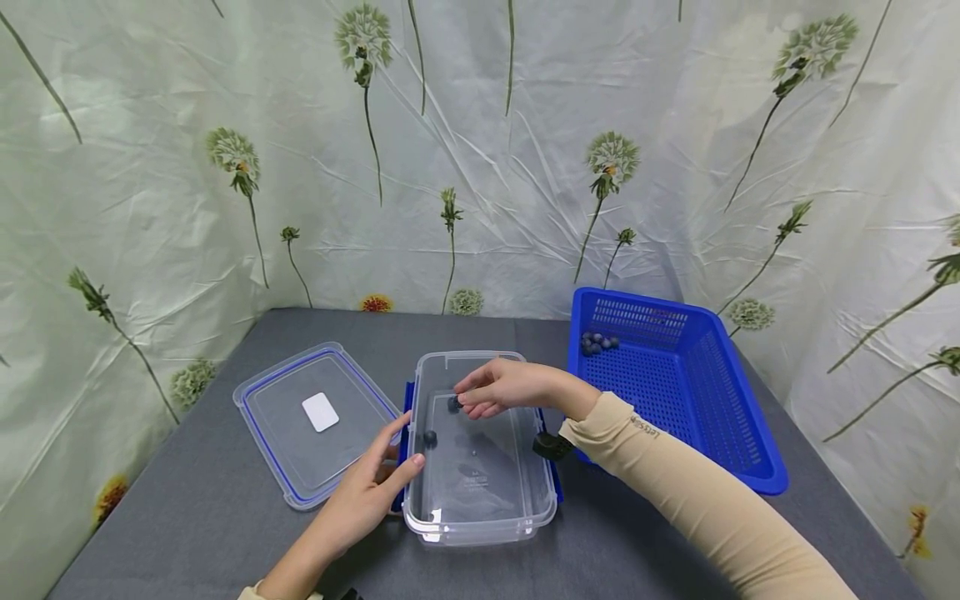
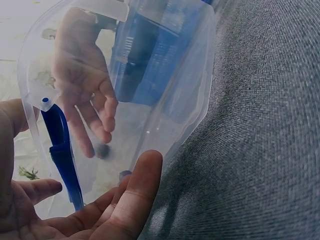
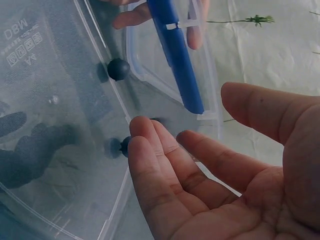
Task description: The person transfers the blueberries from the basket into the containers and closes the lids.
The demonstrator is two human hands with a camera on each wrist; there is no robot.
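A clear plastic container [image 1: 480, 525] stands mid-table. My right hand [image 1: 480, 398] hovers over its far left part with fingers loosely spread and palm bare [image 3: 187, 117]. One dark blueberry [image 1: 453, 403] [image 3: 120, 146] sits just beyond those fingertips, partly hidden by them. A second blueberry [image 1: 430, 437] [image 3: 118, 69] lies on the container floor. My left hand [image 1: 390, 458] rests against the container's left wall, thumb up near the rim [image 2: 100, 200]. Through the clear wall [image 2: 175, 75] the left wrist view shows the right hand and a berry [image 2: 102, 150].
The container's lid [image 1: 285, 400], clear with a blue seal, lies flat to the left. A blue perforated basket [image 1: 742, 433] at the right holds several blueberries [image 1: 597, 342] in its far left corner. Blue latches [image 3: 177, 55] hang on the container sides. Grey cloth covers the table.
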